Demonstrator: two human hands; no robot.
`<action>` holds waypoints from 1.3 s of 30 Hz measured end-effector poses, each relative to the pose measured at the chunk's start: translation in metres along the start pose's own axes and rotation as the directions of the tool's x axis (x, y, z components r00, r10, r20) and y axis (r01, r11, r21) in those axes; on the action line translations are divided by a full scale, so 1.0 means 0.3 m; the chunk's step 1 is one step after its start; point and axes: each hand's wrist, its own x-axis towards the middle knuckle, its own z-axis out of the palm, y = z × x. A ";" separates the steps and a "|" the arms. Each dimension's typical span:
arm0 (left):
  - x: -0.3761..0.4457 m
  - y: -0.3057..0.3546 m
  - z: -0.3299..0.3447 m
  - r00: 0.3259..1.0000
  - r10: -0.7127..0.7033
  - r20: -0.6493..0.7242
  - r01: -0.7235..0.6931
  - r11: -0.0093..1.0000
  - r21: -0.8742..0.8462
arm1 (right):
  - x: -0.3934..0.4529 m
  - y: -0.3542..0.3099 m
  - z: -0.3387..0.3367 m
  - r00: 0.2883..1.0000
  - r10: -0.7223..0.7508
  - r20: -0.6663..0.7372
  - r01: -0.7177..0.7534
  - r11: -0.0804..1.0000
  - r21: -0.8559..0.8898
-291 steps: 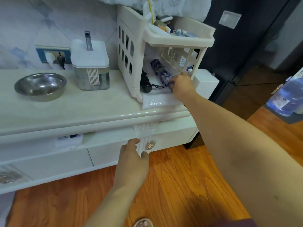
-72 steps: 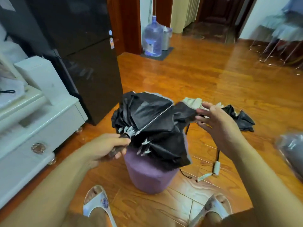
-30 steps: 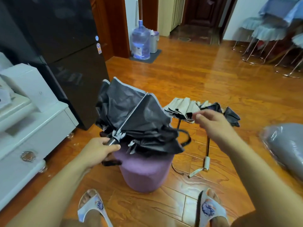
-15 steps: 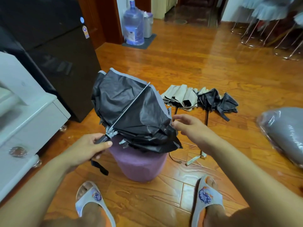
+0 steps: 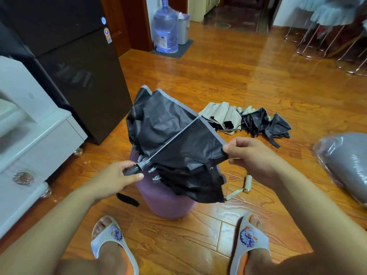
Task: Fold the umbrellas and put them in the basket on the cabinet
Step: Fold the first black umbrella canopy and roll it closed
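A collapsed black umbrella (image 5: 168, 139) with a grey rim hangs over a purple stool (image 5: 164, 199). My left hand (image 5: 117, 178) grips its handle at the lower left. My right hand (image 5: 252, 157) pinches a corner of the black canopy and holds one panel stretched flat. Behind it on the wooden floor lies a second umbrella (image 5: 244, 122), beige outside and black inside, loosely closed, its pale handle (image 5: 247, 183) pointing toward me. The basket is out of view.
The white cabinet (image 5: 33, 143) stands at the left edge, with a black fridge (image 5: 75, 62) behind it. A grey plastic-wrapped bundle (image 5: 345, 165) lies at the right. A water bottle (image 5: 165, 28) and chairs (image 5: 327, 34) stand farther back. My slippered feet flank the stool.
My right hand has gone from the canopy's middle to its rim corner and pulled a panel taut. Much earlier, my right hand was at the basket with a folded umbrella.
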 end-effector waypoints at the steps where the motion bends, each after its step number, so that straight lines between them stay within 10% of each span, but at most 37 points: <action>1: 0.009 -0.008 0.002 1.000 -0.022 -0.021 0.023 0.999 0.047 | -0.006 0.004 0.003 0.999 0.026 0.021 -0.027 0.999 0.044; 16: 0.040 0.064 0.057 0.993 -0.025 -0.119 0.041 0.990 0.137 | 0.023 0.150 0.097 0.861 0.508 0.014 -0.456 0.760 0.463; 28: 0.031 0.064 0.059 0.994 -0.031 -0.103 0.040 0.996 0.081 | 0.028 0.161 0.127 0.860 0.493 0.131 -0.510 0.821 0.255; 39: 0.028 0.063 0.051 0.983 -0.100 -0.152 0.101 0.995 -0.003 | -0.053 0.011 -0.004 0.964 0.121 0.236 -0.211 0.891 0.403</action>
